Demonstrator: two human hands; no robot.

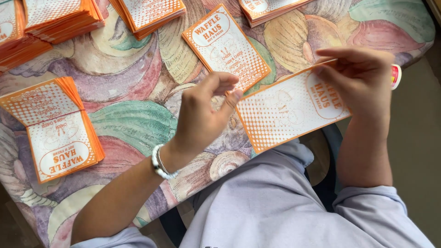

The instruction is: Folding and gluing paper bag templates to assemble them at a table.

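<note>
Evidently sorted, a fanned stack of orange-and-white paper sleeves (57, 131) lies well left of the fingers. The left hand (202, 117) pinches the near corner of a flat sleeve (287, 110) between thumb and fingertips; the right hand (360, 78) grips its far end, keeping it taut above the table's edge (138, 119).

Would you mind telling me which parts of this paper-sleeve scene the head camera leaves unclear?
- Head view: right end of the held paper sleeve is covered by the right hand.
- Small red-and-white object: mostly behind that hand, kind unclear.
- Stacks at the top edge: cut off by the frame.
- Left hand: fingertips meet the sleeve's corner; exact grip unclear.
</note>
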